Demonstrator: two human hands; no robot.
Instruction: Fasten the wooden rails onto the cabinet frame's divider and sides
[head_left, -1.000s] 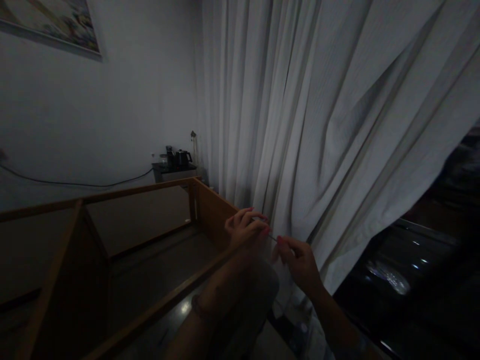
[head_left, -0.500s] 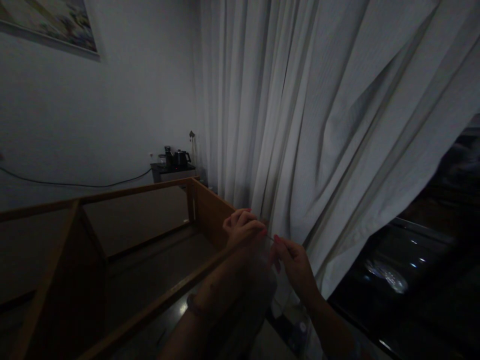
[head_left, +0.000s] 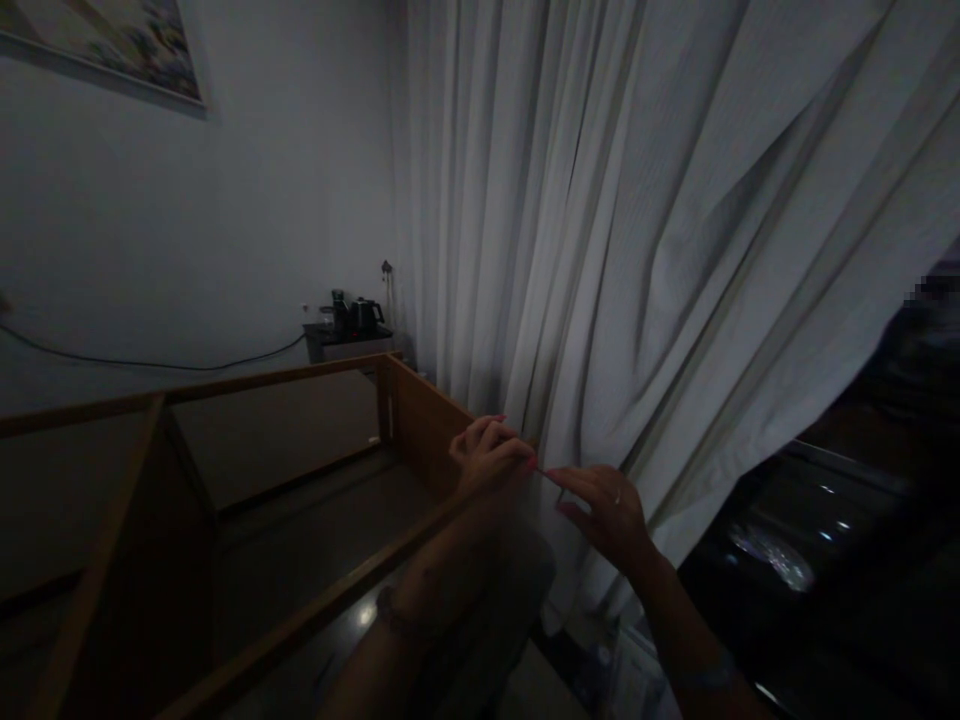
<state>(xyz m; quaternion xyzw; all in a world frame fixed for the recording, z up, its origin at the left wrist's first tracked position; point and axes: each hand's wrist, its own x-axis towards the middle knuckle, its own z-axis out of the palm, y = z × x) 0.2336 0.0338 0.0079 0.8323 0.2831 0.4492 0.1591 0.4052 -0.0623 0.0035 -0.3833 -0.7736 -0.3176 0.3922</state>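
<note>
The room is dim. My left hand [head_left: 489, 455] is curled at the near corner of a wooden frame [head_left: 420, 420], its fingers closed in a pinch on something thin that I cannot make out. My right hand [head_left: 600, 510] is just to its right, in front of the white curtain [head_left: 637, 250], with a ring on one finger. Its forefinger and thumb pinch toward the left hand's fingertips. A thin thread-like thing seems to run between the two hands. My knee [head_left: 495, 590] lies below them.
The wooden frame has a divider [head_left: 105, 560] at the left and open bays over a shiny floor. A small table with a kettle [head_left: 364, 315] stands by the wall. A picture [head_left: 105, 45] hangs upper left. Dark glossy furniture [head_left: 810, 560] is at the right.
My right hand has turned so its back faces up and has shifted slightly right; the ring now shows. My left hand has stayed at the frame corner.
</note>
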